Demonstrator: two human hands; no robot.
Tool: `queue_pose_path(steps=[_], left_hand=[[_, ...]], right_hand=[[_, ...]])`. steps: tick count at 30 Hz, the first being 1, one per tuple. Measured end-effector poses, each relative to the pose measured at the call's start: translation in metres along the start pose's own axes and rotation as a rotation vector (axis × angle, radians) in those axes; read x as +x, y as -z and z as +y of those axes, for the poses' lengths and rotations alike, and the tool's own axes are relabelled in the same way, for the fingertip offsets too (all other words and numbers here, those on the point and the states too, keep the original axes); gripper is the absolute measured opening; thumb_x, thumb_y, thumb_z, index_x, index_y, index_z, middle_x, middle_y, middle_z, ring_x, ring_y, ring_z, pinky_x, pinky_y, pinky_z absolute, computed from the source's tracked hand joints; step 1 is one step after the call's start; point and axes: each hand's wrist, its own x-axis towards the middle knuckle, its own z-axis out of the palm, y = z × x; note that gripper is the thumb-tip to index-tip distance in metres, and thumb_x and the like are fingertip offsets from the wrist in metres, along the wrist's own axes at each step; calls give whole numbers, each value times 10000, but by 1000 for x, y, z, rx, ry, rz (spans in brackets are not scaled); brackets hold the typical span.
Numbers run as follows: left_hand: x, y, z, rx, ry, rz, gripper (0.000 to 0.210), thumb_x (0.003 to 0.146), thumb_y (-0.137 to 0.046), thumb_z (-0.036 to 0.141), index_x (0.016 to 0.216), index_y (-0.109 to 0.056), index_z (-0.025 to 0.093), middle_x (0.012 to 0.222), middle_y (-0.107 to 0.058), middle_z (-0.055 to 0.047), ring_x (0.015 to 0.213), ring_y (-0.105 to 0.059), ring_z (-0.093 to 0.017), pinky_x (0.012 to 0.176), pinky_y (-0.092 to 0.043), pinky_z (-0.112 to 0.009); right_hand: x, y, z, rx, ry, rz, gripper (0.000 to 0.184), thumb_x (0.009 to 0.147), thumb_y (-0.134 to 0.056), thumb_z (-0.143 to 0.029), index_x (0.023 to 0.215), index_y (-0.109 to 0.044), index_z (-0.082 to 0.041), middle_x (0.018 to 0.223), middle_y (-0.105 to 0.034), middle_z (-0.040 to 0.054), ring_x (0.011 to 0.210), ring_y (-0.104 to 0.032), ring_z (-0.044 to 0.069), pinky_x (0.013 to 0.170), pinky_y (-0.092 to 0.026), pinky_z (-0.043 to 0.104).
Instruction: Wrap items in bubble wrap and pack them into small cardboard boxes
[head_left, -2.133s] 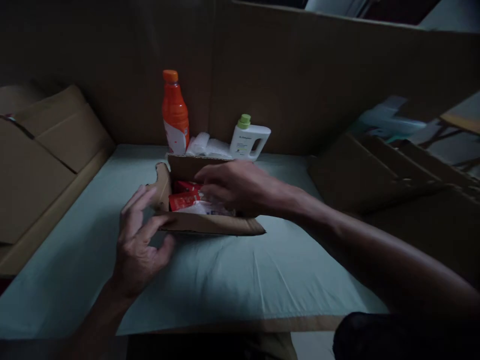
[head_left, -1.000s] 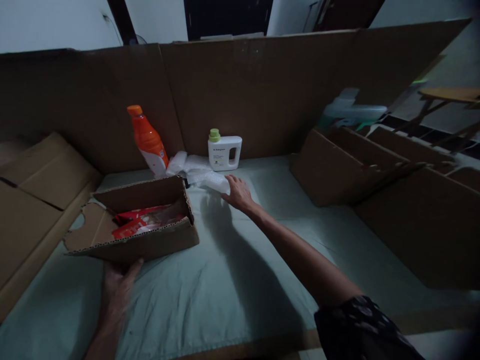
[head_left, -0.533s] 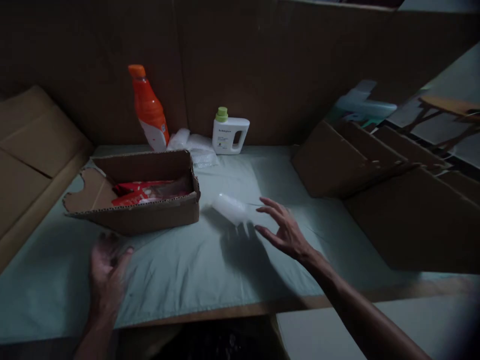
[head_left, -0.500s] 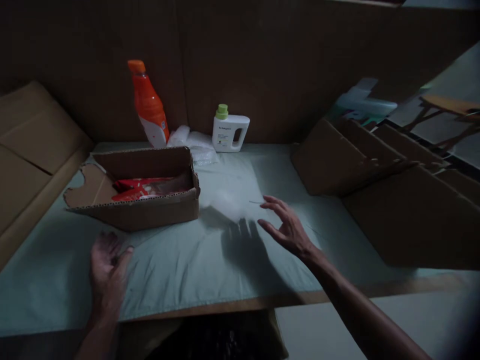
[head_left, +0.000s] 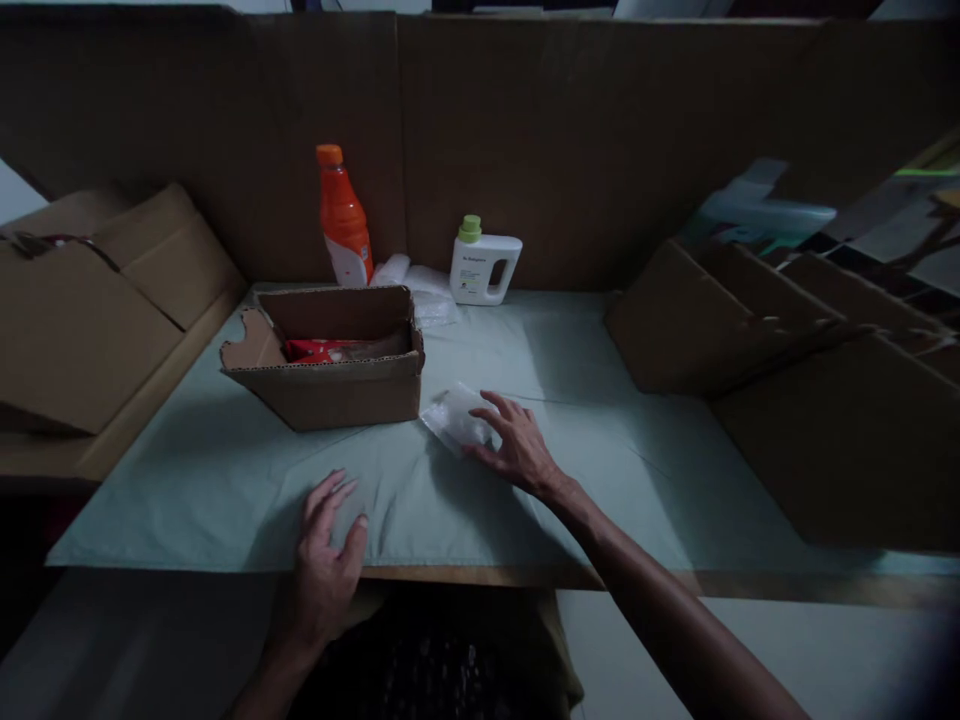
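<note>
My right hand (head_left: 514, 443) reaches over a small clear piece of bubble wrap (head_left: 457, 415) lying on the pale green cloth. Its thumb and fingers are apart at the wrap's right side; whether they touch it I cannot tell. Near the table's front edge, my left hand (head_left: 328, 550) holds nothing, with its fingers loosely spread. Just left of the bubble wrap stands an open cardboard box (head_left: 352, 395). Inside that box lies a red packet (head_left: 319, 350), partly hidden by the front wall.
At the back stand an orange bottle (head_left: 345, 220) and a white jug with a green cap (head_left: 480, 270), with more bubble wrap (head_left: 427, 285) between them. Cardboard boxes (head_left: 675, 320) line the right, one holding a bluish plastic container (head_left: 765, 215). Another carton (head_left: 90, 310) is at left.
My right hand has moved left to the bubble wrap, which was a blur and now lies distinct. My left hand has come inward, away from the box's left end. The view has shifted.
</note>
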Motion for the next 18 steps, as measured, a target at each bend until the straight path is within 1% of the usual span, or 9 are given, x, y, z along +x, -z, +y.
queue_pose_path(steps=[2, 5, 6, 9, 11, 13, 16, 18], left_hand=[[2, -10, 6, -22, -70, -43, 271, 900, -572, 222, 1152, -669, 203, 1291, -635, -113, 1202, -618, -255, 1011, -531, -411], [8, -24, 12, -83, -105, -104, 276, 889, -542, 185, 1121, -691, 202, 1263, -654, -114, 1195, -627, -255, 1004, -542, -425], [10, -28, 13, -106, -99, -125, 282, 883, -538, 184, 1114, -697, 200, 1256, -658, -117, 1191, -629, -258, 1010, -540, -436], [18, -37, 12, -199, -38, -215, 289, 861, -554, 205, 1104, -710, 200, 1253, -663, -124, 1179, -633, -271, 1030, -526, -459], [23, -42, 11, -302, 62, -279, 330, 853, -580, 238, 1161, -691, 201, 1274, -656, -131, 1201, -621, -283, 1064, -495, -478], [29, -48, 14, -465, 238, -326, 464, 852, -614, 299, 1304, -605, 193, 1334, -625, -155, 1244, -597, -301, 1085, -465, -502], [39, -56, 27, -783, 565, -404, 842, 810, -712, 430, 1519, -338, 170, 1444, -530, -221, 1289, -569, -328, 1068, -463, -507], [43, -63, 40, -979, 715, -460, 1066, 743, -792, 482, 1569, -199, 162, 1456, -514, -238, 1294, -566, -330, 1075, -455, -485]], right_hand=[[2, -7, -3, -82, 27, -18, 479, 820, -758, -379, 1243, -699, -163, 1519, -480, 214, 1366, -473, 391, 1074, -395, 544], [8, -20, 7, -102, 21, 23, 286, 911, -644, -300, 1150, -748, -182, 1430, -582, 183, 1309, -545, 354, 1036, -441, 516], [10, -24, 13, -85, 21, 51, 264, 947, -589, -294, 1126, -757, -196, 1391, -619, 163, 1272, -579, 333, 1014, -462, 501], [13, -33, 34, -7, 65, 143, 319, 1010, -487, -354, 1081, -764, -215, 1311, -680, 120, 1180, -645, 291, 951, -512, 461], [9, -32, 40, 40, 100, 207, 353, 1025, -462, -400, 1047, -765, -221, 1271, -703, 100, 1125, -671, 276, 910, -533, 443], [0, -27, 36, 70, 112, 266, 351, 1030, -466, -419, 1013, -763, -232, 1240, -716, 85, 1087, -680, 264, 890, -537, 437], [-19, -20, 15, 70, 118, 317, 275, 1023, -510, -373, 1038, -753, -244, 1235, -711, 83, 1106, -659, 256, 914, -522, 436], [-30, -21, -2, 61, 145, 332, 231, 1013, -533, -314, 1069, -747, -244, 1230, -710, 92, 1124, -646, 254, 906, -516, 429]])
